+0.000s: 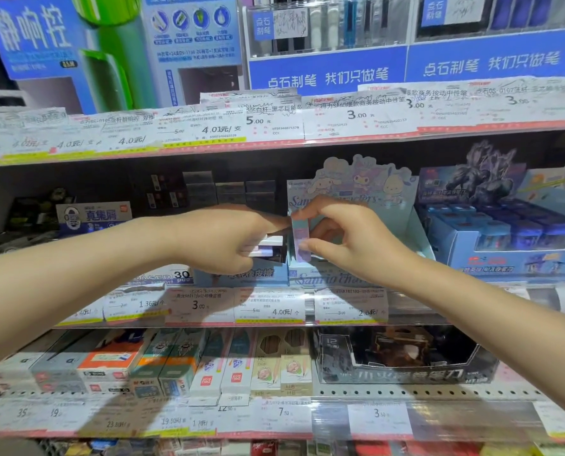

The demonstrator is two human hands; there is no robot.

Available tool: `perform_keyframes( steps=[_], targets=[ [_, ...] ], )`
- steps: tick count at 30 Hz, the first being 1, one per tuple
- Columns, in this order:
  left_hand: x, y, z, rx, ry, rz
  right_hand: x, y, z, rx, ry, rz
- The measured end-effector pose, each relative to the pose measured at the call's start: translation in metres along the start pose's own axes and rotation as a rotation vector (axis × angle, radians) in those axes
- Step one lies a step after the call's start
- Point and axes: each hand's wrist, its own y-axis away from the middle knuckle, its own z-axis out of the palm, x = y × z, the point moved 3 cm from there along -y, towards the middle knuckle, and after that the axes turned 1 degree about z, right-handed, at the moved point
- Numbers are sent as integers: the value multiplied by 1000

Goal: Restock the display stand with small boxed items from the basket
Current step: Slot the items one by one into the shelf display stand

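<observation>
A light-blue cartoon display stand [416, 232] sits on the middle shelf, its printed backboard rising behind it. My right hand [347, 238] pinches one small pastel box [300, 240] upright at the stand's left front corner, thumb low and fingers on top. My left hand [228, 240] is just left of it and grips a small stack of flat white and purple boxes [268, 248], held level above the neighbouring blue carton. The basket is out of view.
A blue carton of small boxes [505, 238] stands right of the stand. Dark boxes [228, 190] sit at the shelf's back. Price tags [268, 306] line the shelf edge. Pencil boxes [208, 360] and a dark tray [406, 357] fill the shelf below.
</observation>
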Motion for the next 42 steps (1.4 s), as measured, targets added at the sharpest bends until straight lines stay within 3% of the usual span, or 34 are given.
perform_keyframes(
  steps=[5, 12, 15, 18, 22, 26, 37, 42],
  targets=[
    [9, 3, -6, -14, 23, 27, 8, -2, -6, 129, 134, -94],
    [5, 2, -1, 11, 89, 10, 9, -6, 0, 70, 56, -10],
    [4, 5, 0, 204, 258, 25, 5, -12, -5, 6, -31, 32],
    [4, 9, -3, 381, 551, -77, 1, -14, -11, -42, -91, 88],
    [16, 14, -4, 263, 1092, -186, -10, -11, -17, 62, -217, 142],
    [30, 14, -1, 101, 1440, -135, -33, -10, -16, 30, -397, 139],
    [42, 10, -2, 92, 1663, -141, -31, -7, -25, -40, -397, 288],
    [32, 12, -1, 45, 1743, -215, -22, -6, -31, 29, -636, 306]
  ],
)
